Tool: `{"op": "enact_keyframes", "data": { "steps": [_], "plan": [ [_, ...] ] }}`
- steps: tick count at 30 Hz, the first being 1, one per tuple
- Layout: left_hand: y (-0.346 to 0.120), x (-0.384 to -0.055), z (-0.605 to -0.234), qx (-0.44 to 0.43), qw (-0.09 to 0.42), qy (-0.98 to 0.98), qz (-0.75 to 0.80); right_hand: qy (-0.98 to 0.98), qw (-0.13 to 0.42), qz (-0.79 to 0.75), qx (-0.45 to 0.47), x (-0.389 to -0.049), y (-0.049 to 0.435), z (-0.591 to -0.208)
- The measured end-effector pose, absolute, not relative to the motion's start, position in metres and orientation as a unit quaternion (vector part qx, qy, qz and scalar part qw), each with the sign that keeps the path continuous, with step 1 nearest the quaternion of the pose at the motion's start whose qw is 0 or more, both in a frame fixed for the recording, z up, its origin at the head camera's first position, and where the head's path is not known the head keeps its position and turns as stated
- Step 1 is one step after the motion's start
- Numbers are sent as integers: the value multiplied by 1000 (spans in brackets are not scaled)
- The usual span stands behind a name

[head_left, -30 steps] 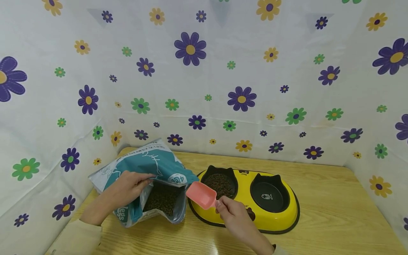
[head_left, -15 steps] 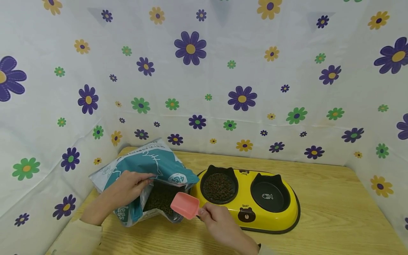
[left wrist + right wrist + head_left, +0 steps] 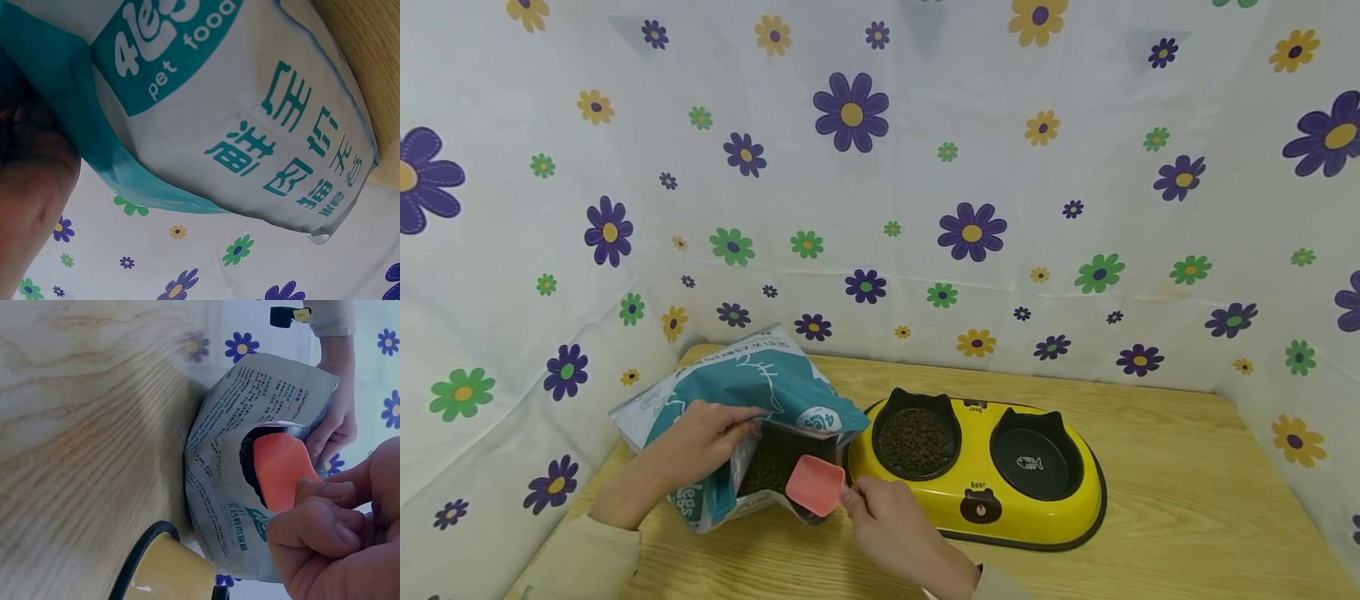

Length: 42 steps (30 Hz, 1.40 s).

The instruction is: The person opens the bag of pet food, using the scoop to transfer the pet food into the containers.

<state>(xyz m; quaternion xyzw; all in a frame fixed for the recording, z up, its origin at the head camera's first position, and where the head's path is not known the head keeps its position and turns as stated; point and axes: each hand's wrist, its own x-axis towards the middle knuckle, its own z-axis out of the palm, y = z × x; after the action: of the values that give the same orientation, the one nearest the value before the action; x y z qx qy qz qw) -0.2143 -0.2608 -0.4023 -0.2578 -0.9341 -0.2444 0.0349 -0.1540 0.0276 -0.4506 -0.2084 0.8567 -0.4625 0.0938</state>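
The right hand (image 3: 901, 533) has its grip curled in a pinch, thumb and fingers together on the handle of the pink scoop (image 3: 816, 485); the scoop sits at the mouth of the food bag (image 3: 748, 382), over the near lip, though whether it touches that lip I cannot tell; it looks like thin, light, fairly stiff plastic, smooth enough to twist in a loose pinch, so the handle close behind the scoop's body is the place to hold it.

The left hand (image 3: 703, 446) has its grip pinching the bag's upper rim, lifting it away from the lower one; the film looks soft and slick, likely to crumple and fold shut if released, and the kibble (image 3: 766, 472) inside probably makes the bag heavy low down; the doubled rim gives the surest hold.

Right of the bag stands the yellow feeder (image 3: 1060, 521), likely rigid and steady; its left bowl (image 3: 917, 400) holds brown pellets (image 3: 913, 442), its right bowl (image 3: 1037, 427) shows a fish print; all rest on the wooden worktop (image 3: 1195, 475).
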Motion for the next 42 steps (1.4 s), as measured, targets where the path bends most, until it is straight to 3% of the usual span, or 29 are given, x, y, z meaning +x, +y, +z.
{"op": "enact_keyframes", "data": {
  "steps": [8,16,34,42],
  "plan": [
    [-262,-214,-401,-258,26,-933,-249,886,88,-403,-211,-157,12,-449],
    [-262,-217,-402,-260,31,-934,-242,930,27,-279,-239,-159,-8,-444],
    [-257,-215,-404,-246,33,-939,-237,930,-37,-297,-213,-162,-22,-468],
    [-258,-214,-404,-246,32,-938,-243,921,-20,-337,-196,-159,-27,-467]
  ]
}}
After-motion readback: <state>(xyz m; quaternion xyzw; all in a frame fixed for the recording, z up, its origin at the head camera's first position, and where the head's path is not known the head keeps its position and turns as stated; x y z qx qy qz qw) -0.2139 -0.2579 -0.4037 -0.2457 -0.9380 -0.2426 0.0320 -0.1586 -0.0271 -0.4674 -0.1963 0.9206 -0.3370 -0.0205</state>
